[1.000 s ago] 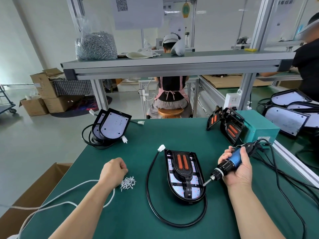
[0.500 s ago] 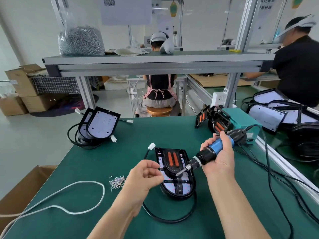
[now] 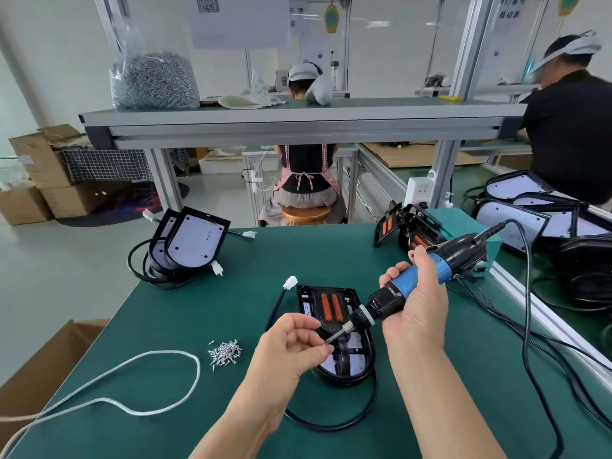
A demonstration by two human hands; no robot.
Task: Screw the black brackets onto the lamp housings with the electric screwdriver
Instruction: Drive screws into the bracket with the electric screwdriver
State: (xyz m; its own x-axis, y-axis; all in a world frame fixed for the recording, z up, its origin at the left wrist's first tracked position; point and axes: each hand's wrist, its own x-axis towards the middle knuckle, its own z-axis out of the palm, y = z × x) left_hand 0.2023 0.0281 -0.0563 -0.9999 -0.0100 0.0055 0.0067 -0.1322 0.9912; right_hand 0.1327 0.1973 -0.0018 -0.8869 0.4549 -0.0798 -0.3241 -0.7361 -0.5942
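Observation:
A black lamp housing [image 3: 359, 362] lies face up on the green mat, with a black bracket [image 3: 329, 304] with two orange strips on its far half. My right hand [image 3: 417, 306] grips the blue and black electric screwdriver [image 3: 414, 283], tilted down to the left above the housing. My left hand [image 3: 291, 346] pinches a small screw at the tip of the bit [image 3: 331, 339]; the screw itself is mostly hidden by my fingertips. A small pile of silver screws [image 3: 225, 353] lies left of the housing.
Two more housings [image 3: 188, 243] lean at the back left with coiled cable. Spare brackets [image 3: 410, 231] and a teal box [image 3: 463, 223] stand at the back right. A white cord [image 3: 139, 369] loops across the mat's left. A cardboard box [image 3: 33, 376] stands below the left edge. Screwdriver cables trail right.
My left hand left the screw pile and rose to the bit tip. My right hand lifted the screwdriver from the housing's near right edge to above its middle.

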